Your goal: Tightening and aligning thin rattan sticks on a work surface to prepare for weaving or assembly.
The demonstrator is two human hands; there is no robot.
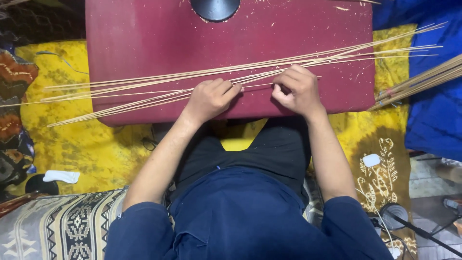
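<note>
Thin pale sticks [144, 86] lie fanned across the maroon worktop [144, 33], long axis running left to right, far ends rising toward the upper right. The left hand [210, 98] has its grip clenched on the sticks at the near edge; the right hand [297, 89] pinches them just beside it. Pressed too hard, a slender stick could snap or skid off onto the yellow cloth [91, 154].
</note>
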